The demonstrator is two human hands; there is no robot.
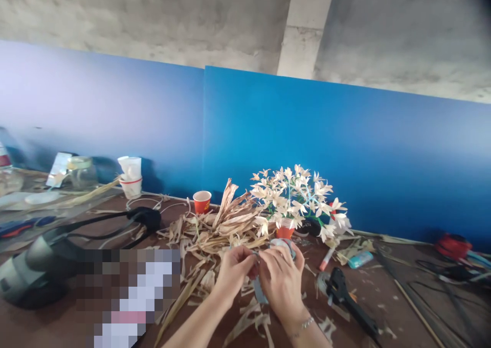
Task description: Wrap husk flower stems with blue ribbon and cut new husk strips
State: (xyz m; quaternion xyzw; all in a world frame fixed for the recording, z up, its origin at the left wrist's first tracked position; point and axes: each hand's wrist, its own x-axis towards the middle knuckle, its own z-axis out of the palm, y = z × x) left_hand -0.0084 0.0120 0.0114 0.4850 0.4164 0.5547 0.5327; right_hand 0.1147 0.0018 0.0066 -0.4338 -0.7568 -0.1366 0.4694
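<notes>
A heap of dried husks (215, 225) and a pot of pale flowers (295, 200) stand just beyond the left hand (235, 269) and right hand (282, 281), closing off the way forward. Husk scraps litter the tabletop (399, 312) beneath the hands. A black glue gun (345, 294) lies close outside the right hand, with bare tabletop past it up to a thin stick (416, 309) and tangled cables (448, 276), while a grey power tool (30, 274) fills the far left.

Brown table (383, 307), dried husk pile (215, 228), red cup (202, 202), black glue gun (345, 294), flower pot (285, 231).
</notes>
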